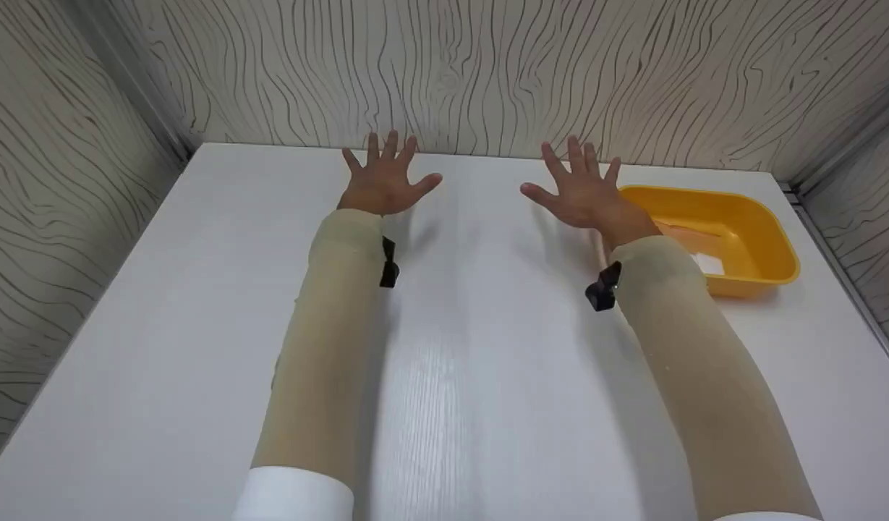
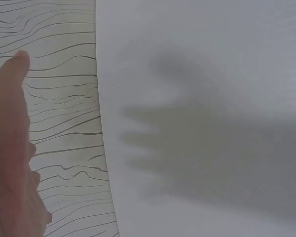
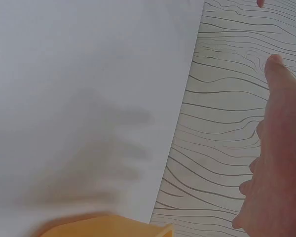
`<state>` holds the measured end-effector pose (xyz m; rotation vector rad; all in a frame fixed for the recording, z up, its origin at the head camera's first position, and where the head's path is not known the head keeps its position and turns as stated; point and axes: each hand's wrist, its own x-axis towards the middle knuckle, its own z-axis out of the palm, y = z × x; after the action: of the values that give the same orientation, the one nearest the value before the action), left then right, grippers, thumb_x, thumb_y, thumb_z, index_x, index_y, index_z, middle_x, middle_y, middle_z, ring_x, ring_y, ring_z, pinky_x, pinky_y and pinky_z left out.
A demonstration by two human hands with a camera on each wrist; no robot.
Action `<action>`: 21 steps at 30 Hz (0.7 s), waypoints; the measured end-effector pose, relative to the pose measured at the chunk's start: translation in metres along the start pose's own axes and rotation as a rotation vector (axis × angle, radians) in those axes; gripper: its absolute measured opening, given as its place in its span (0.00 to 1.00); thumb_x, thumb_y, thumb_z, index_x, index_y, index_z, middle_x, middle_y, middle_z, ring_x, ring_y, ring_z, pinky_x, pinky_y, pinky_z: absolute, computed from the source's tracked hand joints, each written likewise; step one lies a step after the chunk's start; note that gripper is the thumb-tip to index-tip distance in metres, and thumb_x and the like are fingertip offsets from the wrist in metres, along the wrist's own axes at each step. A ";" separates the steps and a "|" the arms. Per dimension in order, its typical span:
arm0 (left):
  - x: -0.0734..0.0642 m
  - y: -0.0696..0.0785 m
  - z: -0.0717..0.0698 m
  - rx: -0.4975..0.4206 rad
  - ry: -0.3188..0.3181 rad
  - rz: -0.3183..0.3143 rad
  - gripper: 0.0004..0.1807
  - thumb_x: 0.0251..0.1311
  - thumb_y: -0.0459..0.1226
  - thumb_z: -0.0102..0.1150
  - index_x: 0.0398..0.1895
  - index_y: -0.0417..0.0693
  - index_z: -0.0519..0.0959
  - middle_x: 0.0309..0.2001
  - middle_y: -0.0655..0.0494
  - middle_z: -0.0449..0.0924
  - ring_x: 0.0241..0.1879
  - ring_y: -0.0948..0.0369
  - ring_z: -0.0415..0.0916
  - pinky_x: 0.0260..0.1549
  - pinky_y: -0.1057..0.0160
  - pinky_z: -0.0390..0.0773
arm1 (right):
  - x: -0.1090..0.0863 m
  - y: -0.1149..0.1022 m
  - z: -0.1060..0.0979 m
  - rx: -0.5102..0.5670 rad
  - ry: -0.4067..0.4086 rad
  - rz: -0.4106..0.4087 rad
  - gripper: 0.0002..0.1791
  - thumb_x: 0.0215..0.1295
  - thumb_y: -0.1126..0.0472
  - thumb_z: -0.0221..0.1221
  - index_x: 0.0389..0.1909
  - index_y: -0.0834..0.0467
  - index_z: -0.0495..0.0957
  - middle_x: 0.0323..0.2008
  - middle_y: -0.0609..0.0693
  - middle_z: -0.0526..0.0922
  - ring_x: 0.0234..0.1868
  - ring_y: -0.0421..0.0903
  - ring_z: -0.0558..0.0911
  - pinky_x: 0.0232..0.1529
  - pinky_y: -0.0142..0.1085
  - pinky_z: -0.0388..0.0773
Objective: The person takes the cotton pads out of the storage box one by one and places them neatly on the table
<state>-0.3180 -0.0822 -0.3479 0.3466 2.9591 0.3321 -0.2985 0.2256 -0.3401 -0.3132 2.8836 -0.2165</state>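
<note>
In the head view both arms reach forward over a white table (image 1: 444, 362). My left hand (image 1: 383, 181) is held above the far edge with its fingers spread and nothing in it. To its right, my right hand (image 1: 585, 192) is likewise spread, palm down and holding nothing. Each hand casts a soft shadow on the tabletop in its wrist view. A yellow plastic bin (image 1: 766, 239) is nearest the right hand, partly covered by that wrist and sleeve. Inside the bin lie a small white piece (image 1: 708, 264) and a flat pale orange thing (image 1: 686, 235).
Wood-grain patterned panels (image 1: 444, 72) rise behind the table and on both sides. A metal frame post (image 1: 144, 79) stands at the back left corner. Small black wrist mounts (image 1: 603, 288) sit on both sleeves.
</note>
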 end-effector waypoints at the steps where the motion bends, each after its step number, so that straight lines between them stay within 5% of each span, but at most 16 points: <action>1: 0.000 0.000 0.000 0.000 -0.005 0.000 0.48 0.70 0.70 0.31 0.84 0.55 0.39 0.82 0.47 0.31 0.80 0.42 0.24 0.69 0.27 0.29 | -0.001 0.002 0.000 0.000 0.001 -0.002 0.52 0.70 0.22 0.31 0.82 0.48 0.26 0.78 0.63 0.19 0.78 0.67 0.25 0.67 0.71 0.17; 21: 0.000 0.005 -0.001 -0.008 0.002 0.089 0.49 0.71 0.70 0.34 0.84 0.52 0.40 0.83 0.47 0.33 0.81 0.47 0.26 0.73 0.33 0.31 | -0.022 0.034 -0.009 0.026 0.024 -0.034 0.53 0.71 0.23 0.34 0.82 0.49 0.27 0.78 0.62 0.19 0.78 0.66 0.24 0.66 0.68 0.12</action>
<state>-0.3169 -0.0780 -0.3461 0.4779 2.9491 0.3542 -0.2861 0.2647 -0.3325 -0.3573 2.8979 -0.2646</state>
